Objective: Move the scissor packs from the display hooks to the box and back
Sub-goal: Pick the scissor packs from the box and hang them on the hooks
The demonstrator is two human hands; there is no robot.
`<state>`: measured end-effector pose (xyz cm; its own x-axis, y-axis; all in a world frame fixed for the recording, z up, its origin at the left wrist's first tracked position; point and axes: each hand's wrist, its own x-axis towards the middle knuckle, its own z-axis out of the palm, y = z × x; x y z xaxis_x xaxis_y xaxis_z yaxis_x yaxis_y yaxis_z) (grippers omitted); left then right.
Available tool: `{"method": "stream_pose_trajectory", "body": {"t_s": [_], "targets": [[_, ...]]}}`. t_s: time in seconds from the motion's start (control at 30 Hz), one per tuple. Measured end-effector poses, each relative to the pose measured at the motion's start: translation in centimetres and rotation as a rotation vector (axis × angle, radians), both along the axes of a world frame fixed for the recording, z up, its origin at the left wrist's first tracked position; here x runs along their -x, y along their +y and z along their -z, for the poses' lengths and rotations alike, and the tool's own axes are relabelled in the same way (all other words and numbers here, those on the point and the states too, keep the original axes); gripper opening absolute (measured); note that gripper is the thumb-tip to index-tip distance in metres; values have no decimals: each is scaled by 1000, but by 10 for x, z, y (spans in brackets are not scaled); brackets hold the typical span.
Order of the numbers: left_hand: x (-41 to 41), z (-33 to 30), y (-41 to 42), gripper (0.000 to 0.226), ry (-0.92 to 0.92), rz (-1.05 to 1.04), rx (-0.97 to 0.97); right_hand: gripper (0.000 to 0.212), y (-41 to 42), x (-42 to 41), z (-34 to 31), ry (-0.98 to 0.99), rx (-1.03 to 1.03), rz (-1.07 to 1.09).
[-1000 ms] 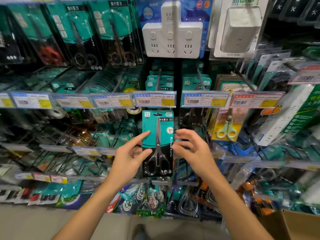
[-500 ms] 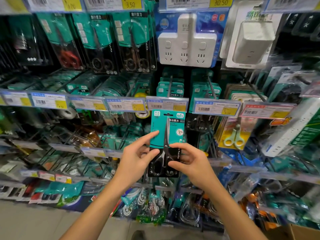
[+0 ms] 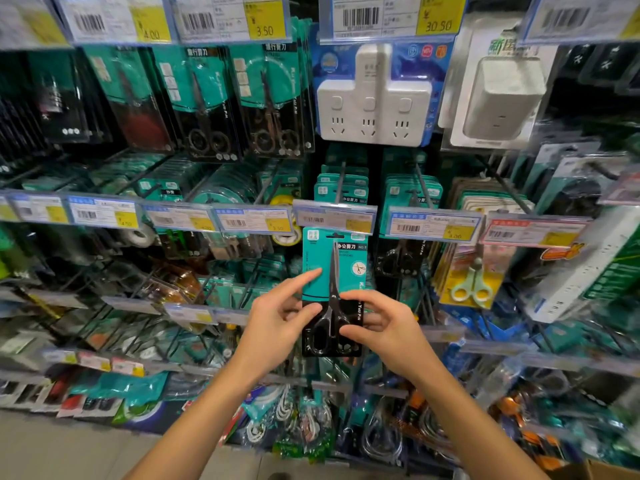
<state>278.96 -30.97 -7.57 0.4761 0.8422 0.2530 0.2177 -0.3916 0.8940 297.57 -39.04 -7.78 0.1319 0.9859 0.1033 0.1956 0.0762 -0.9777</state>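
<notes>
Pack [image 3: 332, 292] seemingly higher, nearer hook.

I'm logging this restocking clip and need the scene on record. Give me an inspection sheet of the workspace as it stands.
Surface: display rack of hooks with price-tag strips; grey floor below.
Job's things: teal scissor pack held upright, its top just under a price tag; whether it is on the hook cannot be told. Cardboard box corner at bottom right.
Clutter: white socket adapter, yellow-carded small scissors, more scissor packs on the upper row.
Grippers: left hand pinches the pack's left edge; right hand pinches its right side.
Cables: packaged white cords low on the rack.
Surroundings: shop aisle.
</notes>
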Motion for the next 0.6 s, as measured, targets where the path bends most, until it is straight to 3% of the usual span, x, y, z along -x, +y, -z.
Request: {"method": "stream_pose_trajectory", "body": {"t_s": [0.37,0.6], "targets": [[-6,-13,15,55,-19,5,-38,45,13,-6,-1,-59,-102,37],[-10,-18,25,57,-49,4,-58,47,26,-8,-4,-24,-37,29]]}}
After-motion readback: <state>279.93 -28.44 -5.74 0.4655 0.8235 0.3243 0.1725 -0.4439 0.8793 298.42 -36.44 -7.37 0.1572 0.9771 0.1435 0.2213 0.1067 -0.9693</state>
